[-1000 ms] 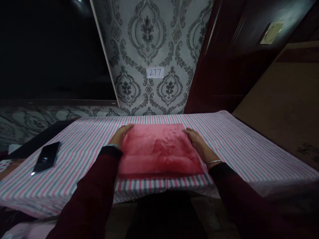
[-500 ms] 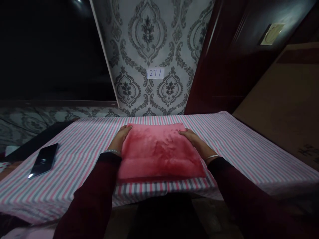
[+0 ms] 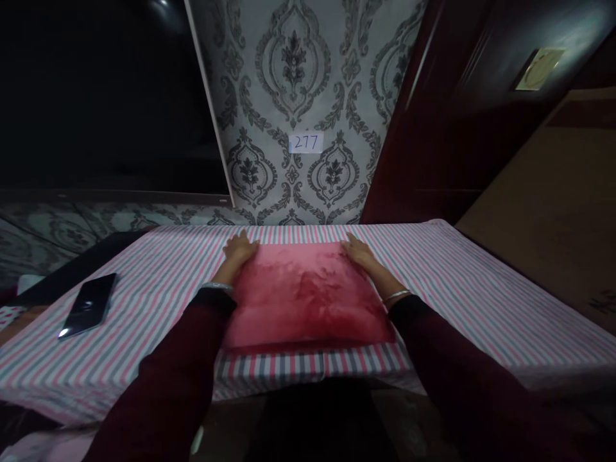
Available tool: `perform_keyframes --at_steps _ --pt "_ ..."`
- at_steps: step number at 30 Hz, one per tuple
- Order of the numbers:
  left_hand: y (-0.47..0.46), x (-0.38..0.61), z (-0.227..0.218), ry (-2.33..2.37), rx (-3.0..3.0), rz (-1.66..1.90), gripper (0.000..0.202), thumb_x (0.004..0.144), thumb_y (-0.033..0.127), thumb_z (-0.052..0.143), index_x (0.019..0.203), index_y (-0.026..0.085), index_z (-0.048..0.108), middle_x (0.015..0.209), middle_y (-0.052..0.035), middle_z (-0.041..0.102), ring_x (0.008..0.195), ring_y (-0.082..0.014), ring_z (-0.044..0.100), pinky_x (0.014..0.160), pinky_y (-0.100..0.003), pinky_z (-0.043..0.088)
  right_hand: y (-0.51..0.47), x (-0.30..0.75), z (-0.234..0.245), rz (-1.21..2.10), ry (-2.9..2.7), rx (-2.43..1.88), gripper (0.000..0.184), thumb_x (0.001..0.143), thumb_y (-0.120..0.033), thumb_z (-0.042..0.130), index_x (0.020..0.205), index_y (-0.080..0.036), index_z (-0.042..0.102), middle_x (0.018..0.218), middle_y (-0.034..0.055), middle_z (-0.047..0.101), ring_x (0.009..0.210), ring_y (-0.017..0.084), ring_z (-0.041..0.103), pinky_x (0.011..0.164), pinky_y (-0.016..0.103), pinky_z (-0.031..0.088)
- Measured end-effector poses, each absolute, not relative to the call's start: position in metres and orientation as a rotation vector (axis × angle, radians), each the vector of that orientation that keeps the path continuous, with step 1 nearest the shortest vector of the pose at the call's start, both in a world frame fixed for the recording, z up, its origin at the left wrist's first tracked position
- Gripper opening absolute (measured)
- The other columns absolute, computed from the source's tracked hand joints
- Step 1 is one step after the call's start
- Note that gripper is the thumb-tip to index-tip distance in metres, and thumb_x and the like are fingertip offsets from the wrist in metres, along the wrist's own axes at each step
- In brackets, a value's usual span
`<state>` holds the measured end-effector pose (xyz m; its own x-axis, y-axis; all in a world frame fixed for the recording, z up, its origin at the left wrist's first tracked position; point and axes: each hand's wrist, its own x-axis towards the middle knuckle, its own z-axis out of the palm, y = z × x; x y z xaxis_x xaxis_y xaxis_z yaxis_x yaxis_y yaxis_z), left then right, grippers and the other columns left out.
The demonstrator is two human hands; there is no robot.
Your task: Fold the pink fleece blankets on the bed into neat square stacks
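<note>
A pink-red plush cloth (image 3: pixel 303 301), squarish and soft-looking, lies flat on the table, with darker brushed patches across its pile. At its far left corner rests my left hand (image 3: pixel 239 248), fingers spread and the thumb side touching the cloth's edge. My right hand (image 3: pixel 360 250) lies at the far right corner with its fingers stretched forward, touching the cloth there. Neither hand is closed around the cloth. Whether the cloth is a single layer or a folded piece, I cannot tell.
A striped tablecloth (image 3: pixel 462 295) covers the table. A dark phone (image 3: pixel 89 305) lies on the left. Behind stand a large black screen (image 3: pixel 106 96) and a patterned wall with a paper label (image 3: pixel 306 142). A cardboard box (image 3: pixel 553 205) is at the right.
Both hands have gone from gripping the cloth's side edges to lying with fingers extended at its far corners. The cloth now lies flatter on the table. The view has shifted slightly.
</note>
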<state>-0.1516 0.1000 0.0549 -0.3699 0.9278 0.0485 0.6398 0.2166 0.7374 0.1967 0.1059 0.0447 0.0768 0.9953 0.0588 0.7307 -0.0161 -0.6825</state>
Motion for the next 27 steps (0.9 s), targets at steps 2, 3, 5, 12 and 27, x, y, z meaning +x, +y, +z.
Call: perform_keyframes --at_steps 2,3,5,12,27 --pt "0.097 -0.127 0.054 2.161 1.85 0.743 0.069 0.091 0.048 0.059 0.151 0.016 0.049 0.168 -0.0211 0.031 0.159 -0.0426 0.016 0.125 -0.066 0.01 0.11 0.176 0.045 0.543 -1.797 -1.856 0.055 0.103 -0.046 0.043 0.153 -0.024 0.051 0.158 0.0128 0.05 0.149 0.035 0.039 0.12 0.06 0.028" --pt "0.094 -0.116 0.051 2.174 2.012 0.591 0.065 0.095 0.047 0.053 0.152 0.018 0.049 0.168 -0.0191 0.032 0.159 -0.0411 0.016 0.125 -0.067 0.006 0.108 0.167 0.042 0.483 -1.861 -1.89 0.053 0.105 -0.046 0.039 0.152 -0.026 0.052 0.16 0.0113 0.047 0.15 0.036 0.035 0.12 0.064 0.025" --pt "0.084 -0.099 0.039 2.196 2.159 0.37 0.061 0.1 0.049 0.04 0.154 0.019 0.048 0.165 -0.0185 0.04 0.157 -0.0392 0.023 0.125 -0.067 0.008 0.102 0.154 0.031 0.304 -1.979 -1.938 0.052 0.107 -0.047 0.033 0.15 -0.027 0.054 0.16 0.0106 0.046 0.15 0.036 0.032 0.119 0.066 0.025" --pt "0.076 -0.103 0.012 2.209 2.191 0.331 0.065 0.103 0.053 0.028 0.154 0.017 0.047 0.158 -0.0197 0.048 0.152 -0.0383 0.034 0.123 -0.064 0.018 0.092 0.16 0.005 0.141 -2.035 -1.907 0.049 0.108 -0.049 0.032 0.14 -0.024 0.06 0.146 0.0124 0.057 0.137 0.032 0.044 0.11 0.054 0.041" --pt "0.073 -0.103 0.034 2.176 2.074 0.287 0.065 0.102 0.051 0.03 0.159 0.02 0.04 0.166 -0.0176 0.038 0.156 -0.0342 0.029 0.125 -0.061 0.016 0.088 0.159 0.022 0.242 -2.041 -1.968 0.057 0.108 -0.044 0.026 0.156 -0.021 0.045 0.166 0.0126 0.037 0.153 0.035 0.027 0.119 0.062 0.03"
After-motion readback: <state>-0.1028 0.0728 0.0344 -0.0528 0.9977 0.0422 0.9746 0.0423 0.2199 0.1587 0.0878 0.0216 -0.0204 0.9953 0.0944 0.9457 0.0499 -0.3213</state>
